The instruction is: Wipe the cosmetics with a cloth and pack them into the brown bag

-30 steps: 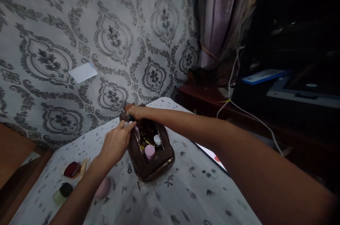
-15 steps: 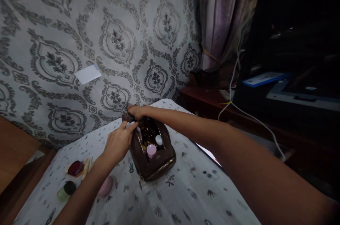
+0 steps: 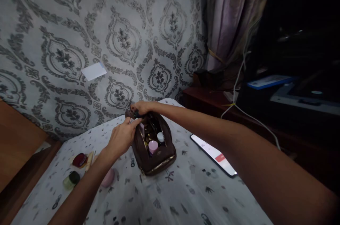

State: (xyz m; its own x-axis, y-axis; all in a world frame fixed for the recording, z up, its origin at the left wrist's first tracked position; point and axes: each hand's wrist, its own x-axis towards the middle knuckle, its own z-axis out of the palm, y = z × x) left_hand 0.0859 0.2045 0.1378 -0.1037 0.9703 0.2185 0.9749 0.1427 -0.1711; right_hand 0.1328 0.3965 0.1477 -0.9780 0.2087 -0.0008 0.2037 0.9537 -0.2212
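Observation:
An unzipped brown toiletry bag [image 3: 159, 163] lies on the patterned cloth. Inside it I see a jar with a pink lid [image 3: 153, 146], a white-capped container [image 3: 160, 137] and other small items too dark to name. At the bag's left rim, my left hand [image 3: 122, 135] is closed on the edge, its index finger reaching over the opening. My right hand [image 3: 143, 108] crosses over to the far end and grips the bag there; its fingertips are partly hidden.
Left of the bag are a dark red round container [image 3: 80, 160], a green jar with a dark lid [image 3: 71, 180] and a pink round item [image 3: 108, 178]. A lit phone [image 3: 209, 152] lies under my right forearm. A white cable [image 3: 235, 90] hangs at the right, beside a patterned wall [image 3: 148, 16].
The view has shifted slightly, and more of the phone shows beside my right forearm. Both hands stay at the far end and left rim of the bag.

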